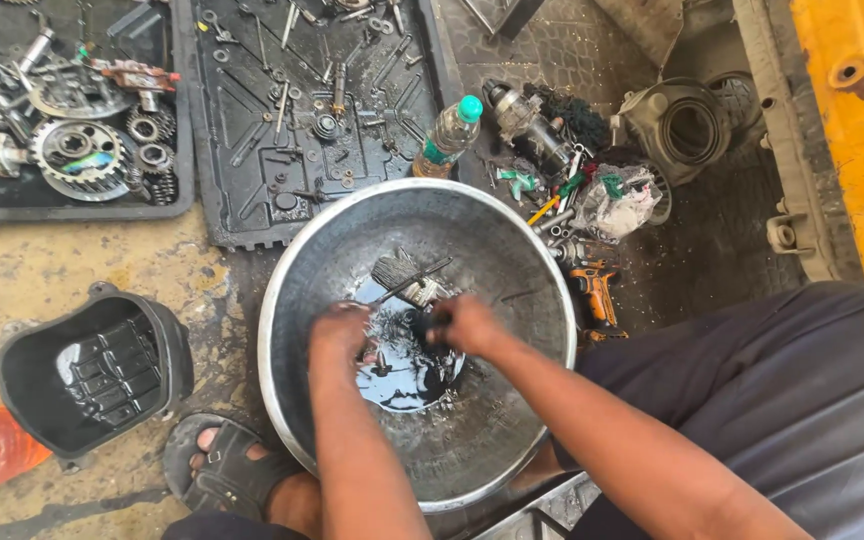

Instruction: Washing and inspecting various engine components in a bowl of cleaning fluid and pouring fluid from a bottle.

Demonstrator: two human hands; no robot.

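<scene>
I see bare wall in the basin (512, 250) front and right. Brush (402, 278) blocks the back; bottle (447, 138) crowds the rim.

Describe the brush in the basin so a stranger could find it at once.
Start at the big round metal basin in the middle of the floor, where the left hand and right hand work in a dark oily pool. Just beyond the hands lies the paintbrush, flat on the basin's inner slope. It alone has a broad tuft of grey bristles.
</scene>
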